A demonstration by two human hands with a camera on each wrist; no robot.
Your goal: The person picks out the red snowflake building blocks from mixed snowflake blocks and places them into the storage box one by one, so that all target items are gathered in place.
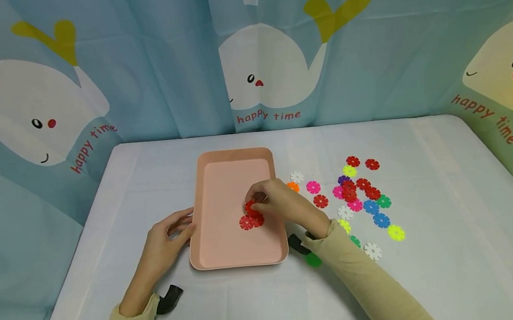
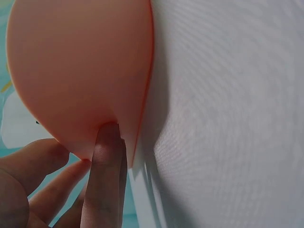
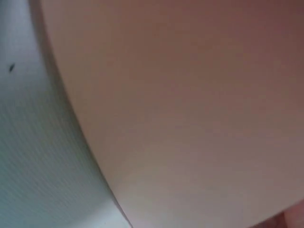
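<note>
A pink tray [image 1: 228, 258] lies on the table, and my left hand [image 1: 169, 239] touches its left edge. In the left wrist view, the fingertips [image 2: 108, 137] rest against the tray's outer wall [image 2: 85, 71]. Over the tray's right half, my right hand [image 1: 274, 197] pinches a red flower-shaped disc [image 1: 250, 207] between thumb and fingers. Right below it, more red discs [image 1: 246, 223] lie together on the tray floor. The right wrist view is mostly filled by the blurred tray [image 3: 166, 118], with a bit of a finger at the lower right corner.
To the right of the tray, several loose flower-shaped discs are scattered on the white table [image 1: 459, 204], among them a blue disc [image 1: 381, 220], a yellow disc [image 1: 396, 233] and a white disc [image 1: 373, 251]. A whale-print curtain [image 1: 160, 87] hangs behind the table.
</note>
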